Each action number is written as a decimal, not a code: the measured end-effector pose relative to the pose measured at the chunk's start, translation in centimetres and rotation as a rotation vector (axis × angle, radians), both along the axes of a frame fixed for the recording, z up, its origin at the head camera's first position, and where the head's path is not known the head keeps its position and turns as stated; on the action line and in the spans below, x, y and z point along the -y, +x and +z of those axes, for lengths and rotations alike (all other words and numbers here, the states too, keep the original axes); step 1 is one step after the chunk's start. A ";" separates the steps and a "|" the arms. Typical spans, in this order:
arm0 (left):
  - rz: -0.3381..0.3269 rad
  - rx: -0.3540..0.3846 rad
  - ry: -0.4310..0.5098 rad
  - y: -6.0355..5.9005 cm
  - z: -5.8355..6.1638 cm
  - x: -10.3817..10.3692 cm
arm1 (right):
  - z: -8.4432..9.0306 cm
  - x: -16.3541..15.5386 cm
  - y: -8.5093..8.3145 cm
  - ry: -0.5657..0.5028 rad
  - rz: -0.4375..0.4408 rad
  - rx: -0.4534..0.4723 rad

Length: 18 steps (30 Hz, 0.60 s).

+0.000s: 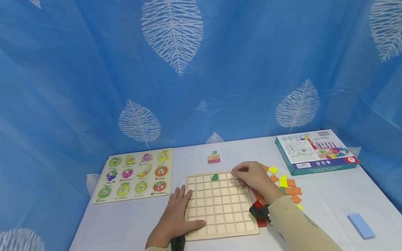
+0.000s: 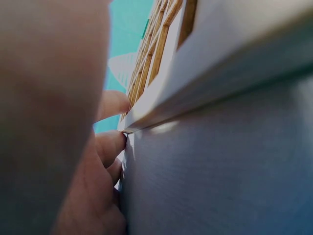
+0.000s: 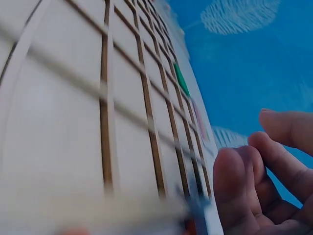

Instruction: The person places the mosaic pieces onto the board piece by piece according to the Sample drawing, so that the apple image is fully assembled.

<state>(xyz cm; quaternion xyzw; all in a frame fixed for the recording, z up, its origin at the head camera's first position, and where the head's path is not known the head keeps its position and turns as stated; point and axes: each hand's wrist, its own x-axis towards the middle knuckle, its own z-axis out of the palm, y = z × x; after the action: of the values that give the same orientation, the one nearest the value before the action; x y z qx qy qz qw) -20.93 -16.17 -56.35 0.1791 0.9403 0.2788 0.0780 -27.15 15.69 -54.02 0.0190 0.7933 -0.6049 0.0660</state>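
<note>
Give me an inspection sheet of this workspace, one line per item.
Surface: white table.
Job's things: wooden grid board, one green piece in its top row; loose coloured tiles at its right edge.
Clutter: fruit peg puzzle, picture card, game box, blue block.
Hands: left hand flat on the board's left edge; right hand curled at the top right corner, hold unclear.
Cables: nothing seen.
Surroundings: blue leaf-print cloth.

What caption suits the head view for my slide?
Left hand rests on wooden grid board; right hand at its top-right corner.
</note>
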 end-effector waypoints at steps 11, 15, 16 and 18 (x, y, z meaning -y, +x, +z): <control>-0.012 0.026 0.000 0.1 0.0 0.0 | -0.7 -6.8 0.5 0.084 -0.151 0.082; -0.012 0.006 0.005 0.0 0.0 0.0 | -0.2 -9.0 0.4 0.072 -0.196 0.119; -0.011 0.005 0.005 0.0 0.1 0.0 | -0.1 -9.5 0.4 0.077 -0.202 0.125; -0.012 0.008 0.007 -0.1 0.1 0.0 | 0.1 -10.2 0.6 0.097 -0.218 0.135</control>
<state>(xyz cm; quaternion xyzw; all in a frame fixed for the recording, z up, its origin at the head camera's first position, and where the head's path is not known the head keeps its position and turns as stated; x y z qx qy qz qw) -20.98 -16.18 -56.22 0.1839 0.9379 0.2822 0.0826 -26.60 25.91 -53.93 0.1487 0.8086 -0.5668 0.0522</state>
